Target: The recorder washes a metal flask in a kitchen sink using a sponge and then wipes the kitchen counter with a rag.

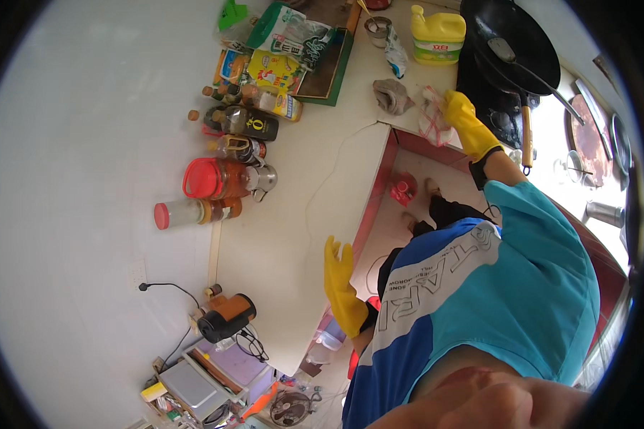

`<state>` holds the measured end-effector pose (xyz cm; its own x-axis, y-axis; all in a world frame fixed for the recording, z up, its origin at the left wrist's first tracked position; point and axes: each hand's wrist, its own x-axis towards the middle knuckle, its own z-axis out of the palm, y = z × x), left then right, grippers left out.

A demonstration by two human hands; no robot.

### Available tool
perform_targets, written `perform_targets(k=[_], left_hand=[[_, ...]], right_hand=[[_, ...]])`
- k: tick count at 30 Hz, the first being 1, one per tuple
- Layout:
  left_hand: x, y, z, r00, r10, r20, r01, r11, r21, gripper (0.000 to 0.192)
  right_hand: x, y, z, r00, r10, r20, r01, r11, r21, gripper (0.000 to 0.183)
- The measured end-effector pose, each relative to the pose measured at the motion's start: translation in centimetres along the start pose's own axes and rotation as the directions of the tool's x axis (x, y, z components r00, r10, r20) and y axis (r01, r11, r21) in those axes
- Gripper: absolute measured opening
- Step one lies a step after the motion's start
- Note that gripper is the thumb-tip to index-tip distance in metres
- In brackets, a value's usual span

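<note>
My right hand [467, 120] wears a yellow rubber glove and reaches to the counter's edge beside the stove. Its bunched fingers grip the side of a white cloth with red lines [433, 119]; the fingertips are partly hidden. Next to that cloth lies a crumpled grey-brown rag [392, 96]. My left hand [342, 287], in a matching glove, hangs in the air by the edge of the white countertop [279, 236]. Its fingers are apart and hold nothing.
A black wok [542, 53] with a metal spatula [502, 50] sits on the gas stove [499, 120]. A yellow detergent jug [437, 40] stands near it. Sauce bottles [252, 122] and jars [222, 179] line the wall. An electric kettle [228, 316] is at the counter's other end.
</note>
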<state>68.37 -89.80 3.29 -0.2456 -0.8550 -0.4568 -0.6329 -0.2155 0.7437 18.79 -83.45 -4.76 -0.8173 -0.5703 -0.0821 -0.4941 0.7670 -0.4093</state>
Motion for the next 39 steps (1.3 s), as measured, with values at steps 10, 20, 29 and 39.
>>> perform_targets(k=[10, 20, 29, 39], left_hand=[[4.4, 3.4, 3.7, 0.962, 0.172, 0.212, -0.177, 0.984, 0.002, 0.058], [6.7, 10.1, 10.5, 0.651, 0.459, 0.605, -0.655, 0.742, 0.143, 0.060], [-3.1, 14.0, 21.6, 0.198, 0.285, 0.938, -0.904, 0.423, 0.062, 0.067], [-27.1, 14.4, 40.5, -0.301, 0.101, 0.948, -0.931, 0.184, -0.315, 0.074]], right_hand=[[-5.1, 0.0, -3.6, 0.968, 0.140, 0.208, -0.217, 0.047, 0.975, 0.021], [-18.7, 3.8, -3.7, 0.942, 0.163, 0.293, -0.268, -0.159, 0.950, 0.021], [-35.1, 8.4, -8.5, 0.914, 0.389, 0.115, -0.032, -0.215, 0.976, 0.021], [-53.1, 26.6, -17.3, 0.693, 0.708, -0.139, 0.289, -0.096, 0.952, 0.020]])
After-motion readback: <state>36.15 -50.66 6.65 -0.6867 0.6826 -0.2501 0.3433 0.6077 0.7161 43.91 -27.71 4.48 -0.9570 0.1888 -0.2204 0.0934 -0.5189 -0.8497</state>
